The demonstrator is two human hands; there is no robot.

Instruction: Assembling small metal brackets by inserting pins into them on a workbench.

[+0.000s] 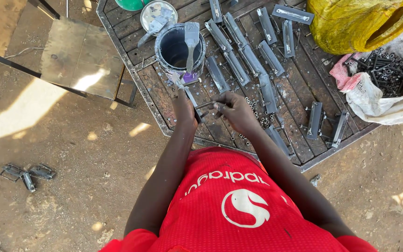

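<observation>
My left hand (183, 108) grips a grey painted metal latch piece (193, 99) above a steel grid work surface (299, 84). My right hand (237, 110) pinches a small bolt (204, 105) that sticks into the side of that piece. Both hands meet just in front of a paint can (179, 48) with a brush (191, 41) resting across its rim.
Several grey metal latch pieces (253, 60) lie in rows on the grid, with loose nuts (262, 119) among them. A white sack of dark bolts (388, 74) and a yellow bag (355, 23) sit at the right. A can lid (157, 14) lies behind the can. Metal parts (26, 173) lie on the dirt floor at left.
</observation>
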